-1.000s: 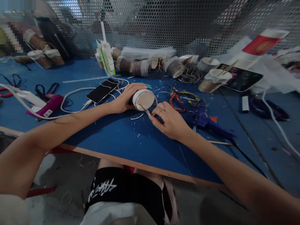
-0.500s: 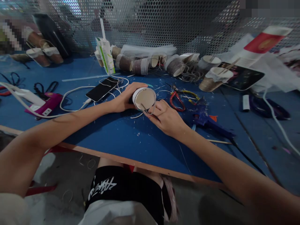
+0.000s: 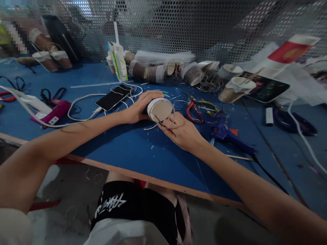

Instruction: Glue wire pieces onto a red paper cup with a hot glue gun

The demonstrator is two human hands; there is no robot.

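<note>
A paper cup (image 3: 160, 111) with a white wrapped rim is tilted toward me, showing its round, pale end. My left hand (image 3: 138, 108) is closed around its far left side, with the fingers over the top. At the lower right of the rim, my right hand (image 3: 182, 132) pinches a thin grey cord (image 3: 174, 116), which loops up beside the cup. The exact spot where the fingertips meet the cord is partly hidden. Close to my right hand lie red-handled scissors (image 3: 194, 113) and a blue glue gun (image 3: 230, 135).
A phone (image 3: 113, 97) on a white cable lies left of the cup, beyond a purple power strip (image 3: 52, 114). Several twine-wrapped cups (image 3: 155, 74) and a drink carton (image 3: 119, 63) line the back by a perforated metal screen (image 3: 163, 29). Scraps litter the blue table (image 3: 133, 144).
The cup has turned slightly in my hands, so its round end shows at a different tilt. The cord loop now stands out further to the right, over my right hand.
</note>
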